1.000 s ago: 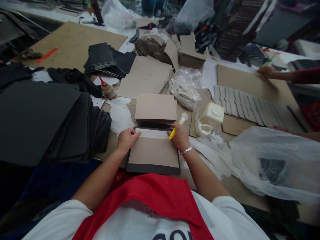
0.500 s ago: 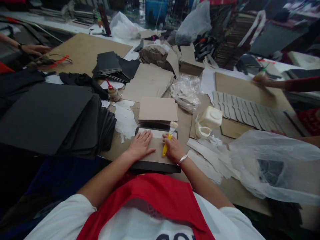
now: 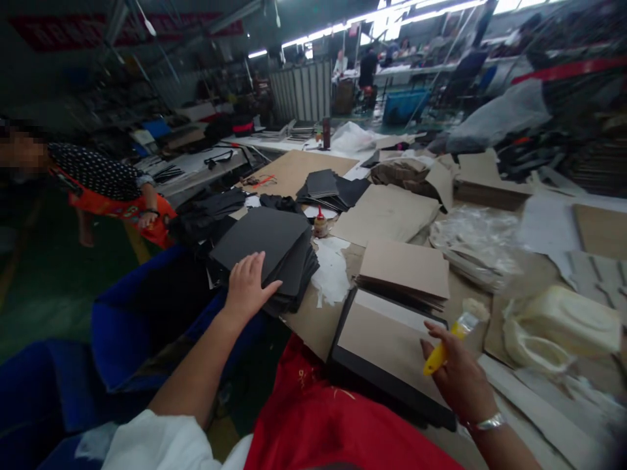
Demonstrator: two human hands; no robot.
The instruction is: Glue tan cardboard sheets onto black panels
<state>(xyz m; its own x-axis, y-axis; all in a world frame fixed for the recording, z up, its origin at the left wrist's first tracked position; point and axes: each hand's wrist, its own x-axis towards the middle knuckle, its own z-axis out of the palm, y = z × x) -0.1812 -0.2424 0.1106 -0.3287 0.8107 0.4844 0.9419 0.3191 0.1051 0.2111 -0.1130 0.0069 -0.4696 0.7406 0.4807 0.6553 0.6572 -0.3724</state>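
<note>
My left hand point(image 3: 247, 287) lies open, fingers stretched flat, on the near edge of a stack of black sheets point(image 3: 274, 248) at the table's left. My right hand point(image 3: 458, 375) is closed round a yellow-handled brush point(image 3: 453, 339) with pale bristles pointing up and right. It rests at the right edge of a brown board point(image 3: 382, 339) that lies on a black sheet in front of me. Just beyond that board sits a pile of brown boards point(image 3: 406, 267).
A small glue bottle with a red cap point(image 3: 321, 223) stands behind the black stack. A cut white plastic jug point(image 3: 563, 326) lies at the right. Crumpled clear plastic point(image 3: 475, 241), loose cardboard and more black sheets cover the far table. A person in an orange apron point(image 3: 112, 196) stands at left.
The view has swung left. My left hand left the brown board and went left onto the black stack. My right hand keeps the brush beside the board.
</note>
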